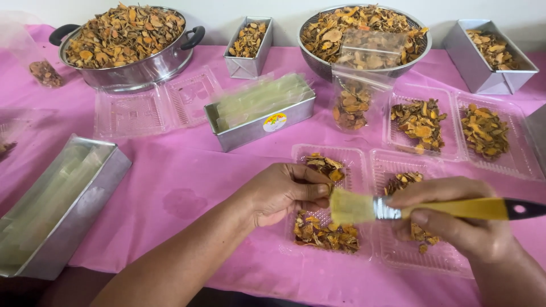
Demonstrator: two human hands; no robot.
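The step in hand looks like brushing dried orange-brown slices inside the open clear clamshell tray (347, 165) on the pink tablecloth (187, 182) — the next move would likely call for a light, steady stroke. The big pot (133, 71) and colander (318, 62) are heaped with slices; small metal tins (242, 65) hold fewer. The left hand (284, 193) pinches slices; the right hand (455, 213) grips a yellow-handled brush (398, 209) over the tray.

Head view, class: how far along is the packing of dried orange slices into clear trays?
Done: the clear hinged tray at right holds slices in both halves. In hand: the left hand holds a small item; the right hand holds a yellow-handled brush over another part-filled tray. Left: the steel pot remains heaped.
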